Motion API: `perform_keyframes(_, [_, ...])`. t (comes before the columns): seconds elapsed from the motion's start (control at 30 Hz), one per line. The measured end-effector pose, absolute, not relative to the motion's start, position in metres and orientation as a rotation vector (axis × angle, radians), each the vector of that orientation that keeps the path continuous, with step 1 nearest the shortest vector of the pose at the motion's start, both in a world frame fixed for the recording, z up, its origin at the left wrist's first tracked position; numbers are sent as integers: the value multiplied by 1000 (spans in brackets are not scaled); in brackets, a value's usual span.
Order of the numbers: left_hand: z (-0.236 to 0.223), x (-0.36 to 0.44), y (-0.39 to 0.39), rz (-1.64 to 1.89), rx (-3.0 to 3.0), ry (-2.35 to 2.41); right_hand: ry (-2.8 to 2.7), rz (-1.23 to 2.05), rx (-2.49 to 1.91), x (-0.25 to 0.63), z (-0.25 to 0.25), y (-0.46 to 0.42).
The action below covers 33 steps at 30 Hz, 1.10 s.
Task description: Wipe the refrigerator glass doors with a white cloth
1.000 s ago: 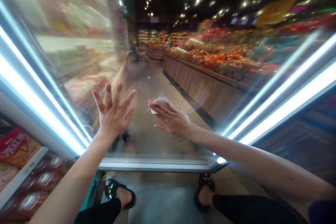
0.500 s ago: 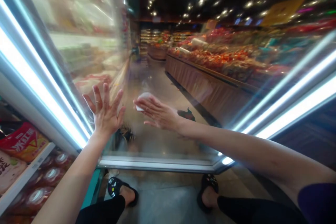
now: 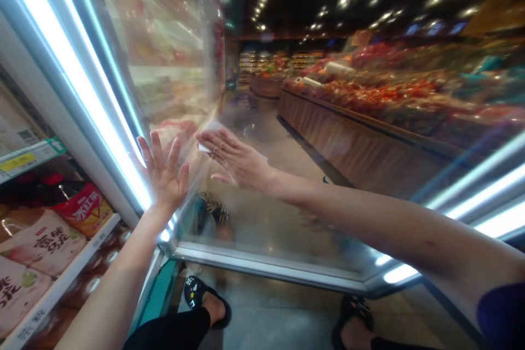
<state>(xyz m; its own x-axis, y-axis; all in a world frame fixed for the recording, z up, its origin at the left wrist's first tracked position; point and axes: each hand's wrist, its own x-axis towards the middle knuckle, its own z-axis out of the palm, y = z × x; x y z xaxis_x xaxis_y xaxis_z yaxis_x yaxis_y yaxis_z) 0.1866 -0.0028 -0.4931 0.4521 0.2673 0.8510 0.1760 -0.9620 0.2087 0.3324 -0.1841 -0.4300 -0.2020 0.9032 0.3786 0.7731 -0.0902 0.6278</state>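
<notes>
A glass door (image 3: 262, 229) with a pale metal frame stands in front of me, lit by bright strip lights on both sides. My left hand (image 3: 163, 178) is open against or close to the glass near its left edge, fingers spread. Just right of it, my right hand (image 3: 241, 161) lies flat over a white cloth or tissue (image 3: 203, 148), pressing it to the glass. Most of the white piece is hidden under the fingers; only its edges show. Whether it is cloth or paper I cannot tell.
On the left, shelves hold pink packets (image 3: 53, 240), a red and yellow packet (image 3: 84, 208) and lidded containers. Through the glass I see an aisle and a long wood-panelled produce counter (image 3: 320, 126). My feet in black slippers (image 3: 205, 301) stand below the door's bottom rail.
My right hand has moved left and slightly up with the white piece, nearer my left hand. The view has turned left, showing more shelf. My left hand stays spread near the glass.
</notes>
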Motion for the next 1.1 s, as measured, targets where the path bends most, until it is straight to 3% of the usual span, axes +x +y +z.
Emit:
perform_keyframes(0.1, [-494,190,-3,1584,2598,391,2035,1281,1966,333,-421,-183])
perform_keyframes(0.27, [-482,200,-12,1723,2682,234,2056,1071,1797,346,-406,-211])
perform_keyframes(0.4, [-469,216,-31,1747,2702,110,1940,1236,1991,357,-392,-249])
perform_keyframes(0.57, [-446,236,-68,1662,2654,19,1941,1067,2029,376,-400,-301])
perform_keyframes(0.8, [-419,264,-116,1771,2625,-291,1652,1580,2183,409,-386,-356])
perform_keyframes(0.97, [-435,273,-156,1824,2648,-425,1591,1700,2111,425,-438,-392])
perform_keyframes(1.1, [-443,288,-179,1832,2685,-438,1350,1894,2225,437,-415,-413])
